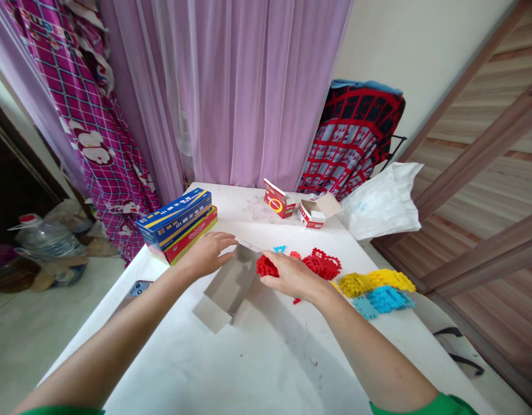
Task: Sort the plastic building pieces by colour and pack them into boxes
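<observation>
Red plastic pieces (pixel 266 266) are pinched in the right hand (pixel 294 276) fingers; left hand (pixel 207 252), fingers spread, steadies one grey cardboard box (pixel 231 285). Two small cartons (pixel 298 207) stand beyond.

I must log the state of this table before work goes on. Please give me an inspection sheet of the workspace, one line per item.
Surface: white table, with faint stains and marks.
Job's things: open grey cardboard box lying on its side; red plastic pieces at its mouth; further red pile, yellow pile, blue pile.
Clutter: stacked flat boxes, two small red-and-white cartons, white plastic bag, phone.
Hands: left hand rests on the box; right hand grips red pieces.
Cables: nothing seen.
Surroundings: pink curtain, red patterned cloth, water bottle on the floor.
</observation>
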